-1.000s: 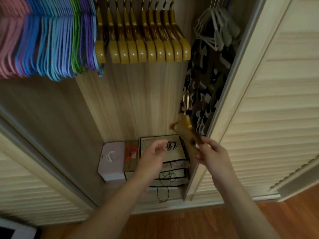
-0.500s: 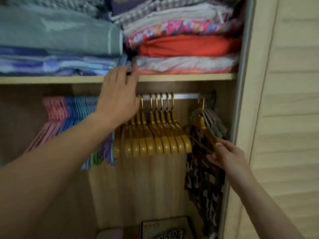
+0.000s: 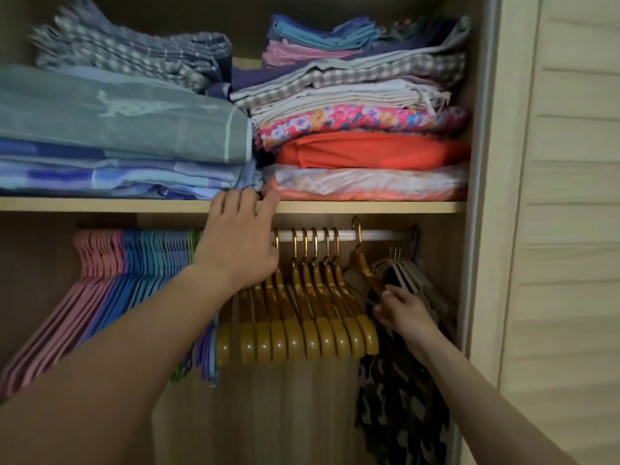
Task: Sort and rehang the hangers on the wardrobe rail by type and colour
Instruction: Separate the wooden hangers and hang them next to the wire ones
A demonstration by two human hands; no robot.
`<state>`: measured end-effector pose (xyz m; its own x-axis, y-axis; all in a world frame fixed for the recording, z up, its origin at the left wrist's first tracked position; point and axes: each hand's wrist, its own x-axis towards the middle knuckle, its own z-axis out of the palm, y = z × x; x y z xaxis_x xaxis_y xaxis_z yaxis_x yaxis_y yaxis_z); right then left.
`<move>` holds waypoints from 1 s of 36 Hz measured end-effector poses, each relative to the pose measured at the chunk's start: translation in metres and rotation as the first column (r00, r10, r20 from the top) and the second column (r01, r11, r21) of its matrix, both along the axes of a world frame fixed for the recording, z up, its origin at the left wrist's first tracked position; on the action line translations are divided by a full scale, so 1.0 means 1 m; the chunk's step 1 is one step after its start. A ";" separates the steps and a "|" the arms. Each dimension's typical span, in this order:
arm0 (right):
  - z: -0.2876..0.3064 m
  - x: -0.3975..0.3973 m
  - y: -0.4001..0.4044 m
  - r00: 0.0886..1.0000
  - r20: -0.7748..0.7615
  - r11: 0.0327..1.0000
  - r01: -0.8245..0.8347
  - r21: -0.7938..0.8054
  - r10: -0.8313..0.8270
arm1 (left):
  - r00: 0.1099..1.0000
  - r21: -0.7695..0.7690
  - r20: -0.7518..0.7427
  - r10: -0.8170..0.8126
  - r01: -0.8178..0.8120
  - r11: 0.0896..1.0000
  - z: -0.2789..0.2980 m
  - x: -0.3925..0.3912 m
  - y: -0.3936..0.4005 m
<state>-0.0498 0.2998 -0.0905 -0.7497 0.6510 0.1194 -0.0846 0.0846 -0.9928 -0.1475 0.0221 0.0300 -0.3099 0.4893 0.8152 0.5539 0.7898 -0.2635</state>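
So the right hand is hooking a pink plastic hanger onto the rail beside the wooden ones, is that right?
Not quite. In the head view the right hand holds a wooden hanger, not a pink plastic one, its hook over the rail beside the other wooden hangers. The pink hangers hang at the far left.

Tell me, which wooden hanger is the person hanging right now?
The rightmost wooden hanger, gripped by the right hand; it sits tilted, apart from the packed row.
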 end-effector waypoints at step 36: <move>-0.049 -0.037 -0.073 0.961 -0.119 0.963 -0.260 -0.065 0.252 | 0.998 0.026 0.011 -0.055 0.054 0.998 -0.002 -0.006 0.001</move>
<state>-0.0871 0.2266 -0.1395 -0.8779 0.4496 0.1650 -0.2006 -0.0323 -0.9791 -0.1538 0.0228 0.0276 -0.2930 0.4850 0.8240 0.5994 0.7646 -0.2368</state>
